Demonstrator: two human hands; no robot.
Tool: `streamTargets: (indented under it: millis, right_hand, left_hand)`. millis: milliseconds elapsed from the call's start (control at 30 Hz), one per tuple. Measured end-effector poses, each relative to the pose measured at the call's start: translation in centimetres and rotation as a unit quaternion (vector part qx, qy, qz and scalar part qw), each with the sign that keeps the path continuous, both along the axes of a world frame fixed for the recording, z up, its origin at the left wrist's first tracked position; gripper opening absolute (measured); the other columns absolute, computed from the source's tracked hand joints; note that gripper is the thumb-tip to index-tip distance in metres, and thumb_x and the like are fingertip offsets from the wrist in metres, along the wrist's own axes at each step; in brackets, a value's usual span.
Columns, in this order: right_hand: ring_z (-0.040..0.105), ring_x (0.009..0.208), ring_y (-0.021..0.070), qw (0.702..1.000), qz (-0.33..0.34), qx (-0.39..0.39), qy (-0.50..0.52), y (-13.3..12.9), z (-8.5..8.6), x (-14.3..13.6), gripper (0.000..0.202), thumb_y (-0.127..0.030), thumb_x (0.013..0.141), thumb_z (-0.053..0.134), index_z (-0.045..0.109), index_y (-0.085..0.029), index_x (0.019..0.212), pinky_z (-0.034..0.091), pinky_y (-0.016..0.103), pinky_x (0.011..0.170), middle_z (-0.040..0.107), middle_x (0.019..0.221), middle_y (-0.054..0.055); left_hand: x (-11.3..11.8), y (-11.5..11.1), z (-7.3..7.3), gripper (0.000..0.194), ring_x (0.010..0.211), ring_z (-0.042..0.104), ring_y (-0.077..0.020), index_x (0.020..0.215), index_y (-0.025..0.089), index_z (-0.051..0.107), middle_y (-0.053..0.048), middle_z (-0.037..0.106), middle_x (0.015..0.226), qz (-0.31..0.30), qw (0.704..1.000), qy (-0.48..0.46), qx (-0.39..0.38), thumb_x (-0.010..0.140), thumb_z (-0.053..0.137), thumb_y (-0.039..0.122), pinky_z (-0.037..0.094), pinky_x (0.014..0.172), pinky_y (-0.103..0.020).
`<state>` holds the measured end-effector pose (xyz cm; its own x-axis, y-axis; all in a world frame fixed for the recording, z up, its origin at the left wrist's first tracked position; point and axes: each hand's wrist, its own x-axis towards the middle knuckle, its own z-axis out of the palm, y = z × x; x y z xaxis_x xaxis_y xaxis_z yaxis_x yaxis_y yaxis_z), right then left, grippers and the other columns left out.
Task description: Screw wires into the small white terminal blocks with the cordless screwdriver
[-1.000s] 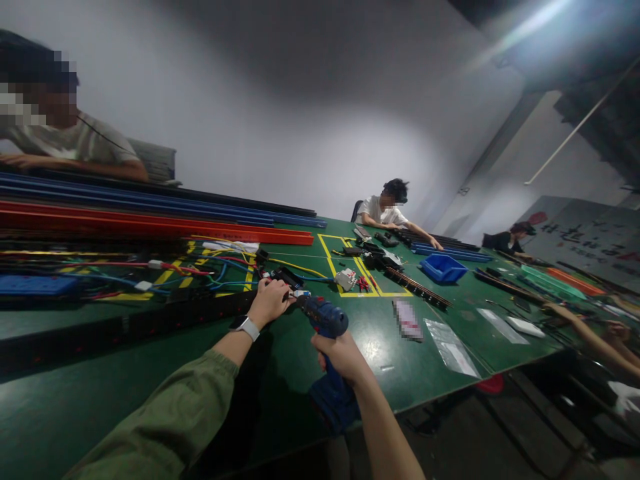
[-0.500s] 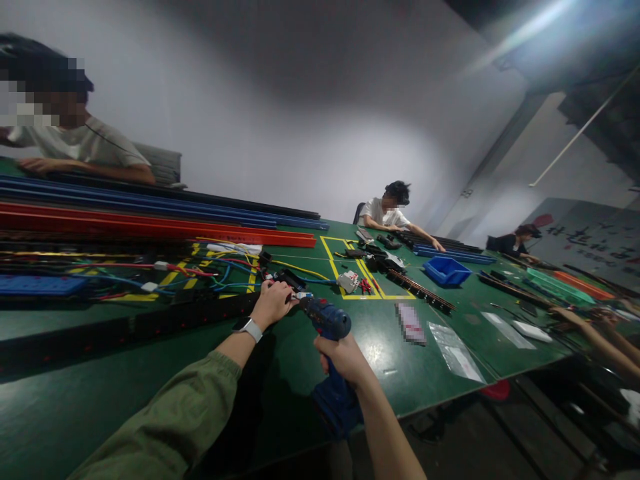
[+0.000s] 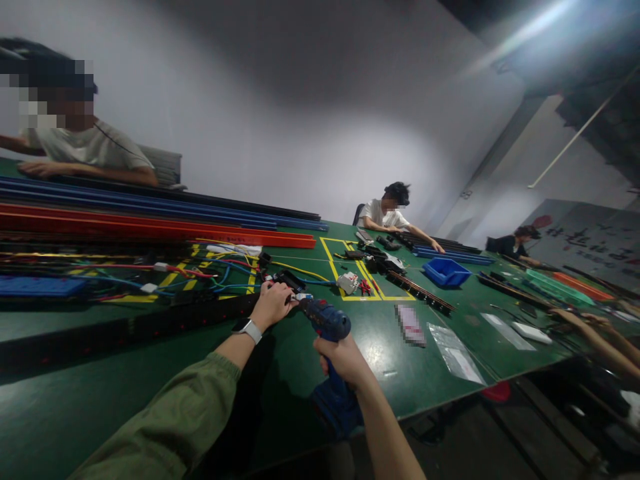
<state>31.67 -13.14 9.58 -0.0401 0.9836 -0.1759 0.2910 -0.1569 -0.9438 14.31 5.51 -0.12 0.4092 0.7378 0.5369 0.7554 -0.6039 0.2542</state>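
Note:
My right hand (image 3: 340, 357) is wrapped round the handle of a blue cordless drill (image 3: 327, 320), whose nose points left and away from me. The drill's tip meets the fingers of my left hand (image 3: 273, 303) at the right end of a long black strip (image 3: 165, 325) dotted with red marks. My left hand is closed over that end; the small parts under its fingers are hidden. A small blue-and-white piece (image 3: 303, 296) shows by the tip. Just beyond lie black fittings (image 3: 290, 280) and coloured wires (image 3: 230, 283).
Red channels (image 3: 165, 227) and blue channels (image 3: 200, 212) lie behind the wires. To the right are a grey-white connector block (image 3: 349, 283), a blue bin (image 3: 446, 272), a phone-like slab (image 3: 411, 325) and a plastic bag (image 3: 455, 353). Several people sit round the green table (image 3: 370, 387).
Both hands and the drill stay practically in place. At the far left, the seated person's head and arm have shifted slightly to the right.

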Motion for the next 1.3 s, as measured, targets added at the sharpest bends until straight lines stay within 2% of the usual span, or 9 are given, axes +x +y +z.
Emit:
streamTargets:
  millis: [267,533,900,1300]
  right_hand:
    - [0.047,0.037,0.0115,1.000,-0.006,-0.021,0.002,0.04,0.40,0.05,0.017,-0.024,0.072,0.057,0.052,-0.018,0.087,0.037,0.023,0.044,0.047,0.042,-0.008]
    - [0.046,0.035,0.0119,1.000,0.003,0.009,0.023,0.10,0.01,0.08,0.019,-0.024,0.073,0.056,0.052,-0.018,0.091,0.036,0.023,0.043,0.047,0.041,-0.009]
    - [0.046,0.037,0.0112,1.000,-0.007,0.000,0.012,0.09,-0.07,0.06,0.013,-0.024,0.073,0.057,0.052,-0.018,0.084,0.036,0.022,0.043,0.047,0.041,-0.008]
    - [0.045,0.036,0.0113,1.000,-0.005,0.011,0.023,0.22,-0.25,0.05,0.011,-0.023,0.073,0.057,0.052,-0.019,0.082,0.036,0.022,0.041,0.046,0.041,-0.008]
  left_hand:
    - [0.01,-0.15,0.15,0.022,0.097,0.057,-0.0277,0.090,0.024,0.068,-0.009,0.066,0.094,0.001,1.000,-0.004,0.015,0.083,0.057,0.041,0.026,0.100,-0.050]
    - [-0.02,-0.38,0.46,0.023,0.097,0.057,-0.0274,0.089,0.023,0.068,-0.009,0.066,0.093,-0.005,1.000,-0.007,0.011,0.083,0.057,0.042,0.027,0.098,-0.049]
    - [-0.02,-0.15,0.09,0.023,0.097,0.057,-0.0274,0.088,0.022,0.068,-0.009,0.067,0.094,-0.003,1.000,0.000,0.012,0.084,0.056,0.042,0.027,0.097,-0.049]
    - [0.00,-0.50,0.42,0.024,0.097,0.057,-0.0269,0.088,0.023,0.069,-0.009,0.067,0.093,-0.002,1.000,-0.013,0.016,0.085,0.056,0.043,0.027,0.098,-0.049]
